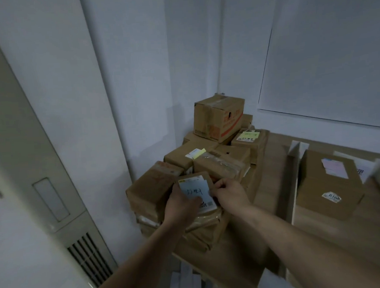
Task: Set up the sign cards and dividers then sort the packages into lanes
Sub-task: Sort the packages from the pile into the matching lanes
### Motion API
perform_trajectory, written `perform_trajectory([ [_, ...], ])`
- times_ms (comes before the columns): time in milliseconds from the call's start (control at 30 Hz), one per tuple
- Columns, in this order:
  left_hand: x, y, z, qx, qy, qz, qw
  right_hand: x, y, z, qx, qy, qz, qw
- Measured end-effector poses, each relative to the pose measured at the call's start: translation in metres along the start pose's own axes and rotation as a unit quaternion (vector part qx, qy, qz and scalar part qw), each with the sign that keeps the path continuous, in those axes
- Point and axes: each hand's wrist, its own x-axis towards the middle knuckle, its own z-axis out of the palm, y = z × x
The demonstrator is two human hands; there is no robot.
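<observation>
The small package lies on top of the near end of the pile of cardboard boxes, at the left end of the bench. It is flat, its pale handwritten label faces up, and its long axis runs away from the person, leaning a little to the right.

Both hands are on it. The left grip comes in from the near-left corner, with its thumb laid across the lower part of the label. Its fingers curl round the left side, and where they end is hidden. The right grip closes on the right edge with curled fingers that seem to pinch the edge rather than rest on it.

The package therefore sits between the two grips, and each forearm reaches it from the near side.

The lanes lie to the right. A white divider stands upright on the bench, well apart from the pile, and a large box lies just beyond it. By my reading, the package has to travel rightward across its own long axis, and the right grip is the one nearer the lanes.
</observation>
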Motion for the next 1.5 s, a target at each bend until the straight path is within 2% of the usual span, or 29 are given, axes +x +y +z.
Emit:
perform_trajectory([
  [233, -0.005, 0.010, -0.017, -0.031, 0.021, 0.034, 0.999, -0.006, -0.018, 0.003, 0.043, 0.025, -0.032, 0.998],
  [333, -0.007, 0.020, -0.019, -0.046, 0.027, 0.042, 0.998, -0.010, -0.024, -0.002, 0.070, 0.059, -0.045, 0.995],
  [533, -0.015, 0.044, -0.007, -0.018, 0.060, 0.096, 0.993, -0.018, -0.025, -0.023, 0.120, 0.100, -0.065, 0.986],
  [700, -0.029, 0.065, 0.015, -0.016, 0.048, 0.140, 0.989, -0.031, -0.018, -0.052, 0.172, 0.137, -0.074, 0.973],
  [833, -0.045, 0.085, 0.042, -0.036, 0.023, 0.187, 0.982, -0.044, -0.005, -0.087, 0.193, 0.155, -0.078, 0.966],
  [1067, -0.085, 0.124, 0.109, -0.055, -0.036, 0.219, 0.974, -0.075, 0.036, -0.165, 0.195, 0.221, -0.075, 0.953],
  [1500, -0.211, 0.192, 0.270, -0.065, -0.140, 0.268, 0.951, -0.166, 0.152, -0.340, 0.210, 0.277, -0.061, 0.936],
])
